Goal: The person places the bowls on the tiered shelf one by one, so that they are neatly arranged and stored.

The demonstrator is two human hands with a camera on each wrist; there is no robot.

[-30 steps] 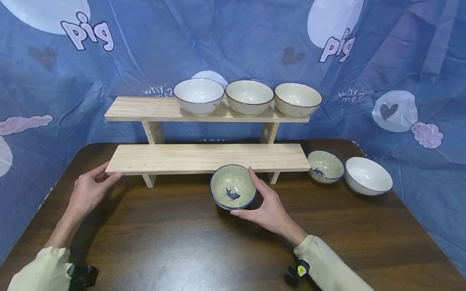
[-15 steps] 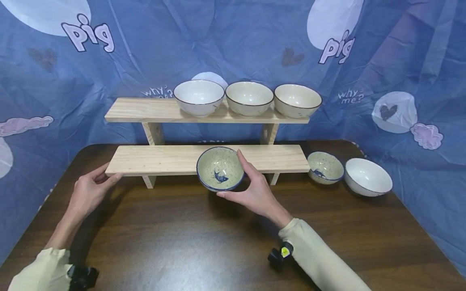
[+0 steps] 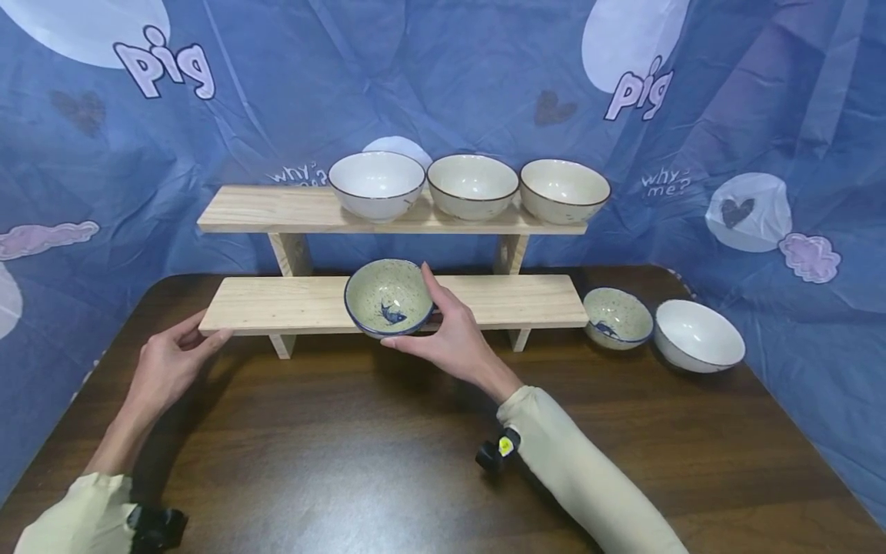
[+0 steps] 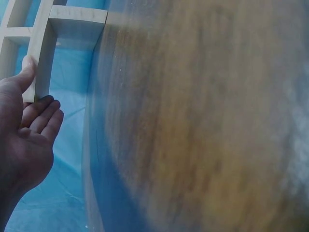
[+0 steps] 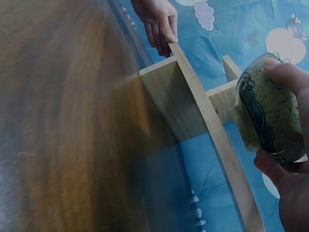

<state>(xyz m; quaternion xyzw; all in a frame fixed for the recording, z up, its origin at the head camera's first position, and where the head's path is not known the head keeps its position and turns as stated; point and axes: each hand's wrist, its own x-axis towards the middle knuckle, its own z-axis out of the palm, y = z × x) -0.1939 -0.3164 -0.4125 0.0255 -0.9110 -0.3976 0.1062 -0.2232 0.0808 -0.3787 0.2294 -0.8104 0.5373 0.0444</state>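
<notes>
My right hand [image 3: 453, 338] grips a speckled green bowl [image 3: 388, 297] by its right side, thumb and fingers spread round the wall. A blue fish is painted inside it, and the right wrist view shows a dark blue wave band on the outside of the bowl [image 5: 270, 111]. In the head view the bowl overlaps the lower board of a two-tier wooden shelf [image 3: 277, 304]. At that board's left end my left hand [image 3: 166, 362] pinches the wood; in the left wrist view the thumb lies on one face of the board [image 4: 42, 58], fingers at its end.
On the upper board stand a white bowl [image 3: 377, 186] and two cream bowls [image 3: 474, 187] [image 3: 565, 191] with brown rims. Right of the shelf, on the brown table [image 3: 332, 454], sit another speckled fish bowl [image 3: 618, 318] and a white bowl [image 3: 699, 335]. A blue printed cloth [image 3: 443, 77] hangs behind.
My right hand has lifted the speckled bowl from in front of the shelf and carried it left and back, over the lower board. The left hand stays at the board's end.
</notes>
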